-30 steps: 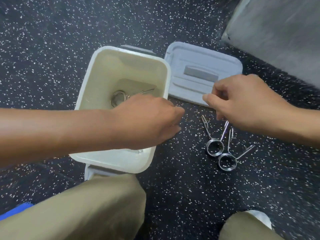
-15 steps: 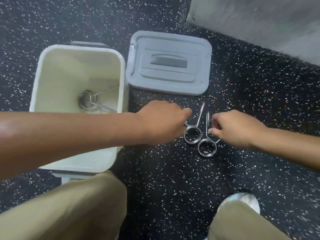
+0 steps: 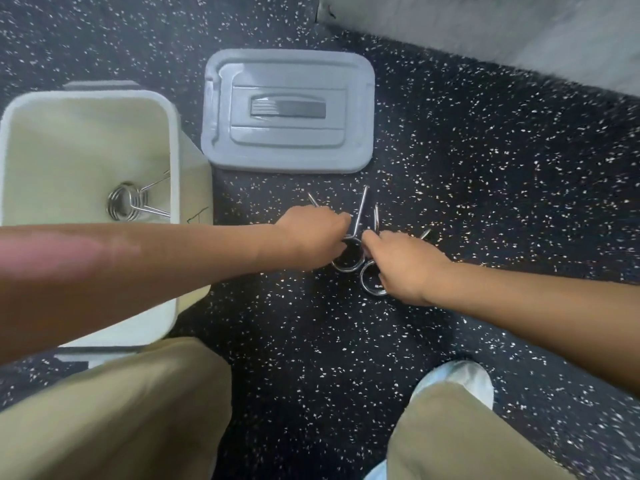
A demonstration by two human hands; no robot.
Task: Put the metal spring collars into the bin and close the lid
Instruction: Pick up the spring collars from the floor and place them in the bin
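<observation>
Midway stage of the task. One spring collar (image 3: 125, 205) already lies at the bottom of the open cream bin (image 3: 86, 98); two more remain on the speckled floor (image 3: 450, 168), and the grey lid (image 3: 289, 110) rests flat beside the bin, not yet fitted. The left hand (image 3: 313, 237) curls over the nearer-left collar (image 3: 348, 261), fingers apparently pinching its upright handles. The right hand (image 3: 405, 263) covers the other collar (image 3: 370, 282), whose coil shows just below the knuckles; whether its fingers have closed on the wire cannot be told. Both collars touch the hands and sit well apart from the bin.
</observation>
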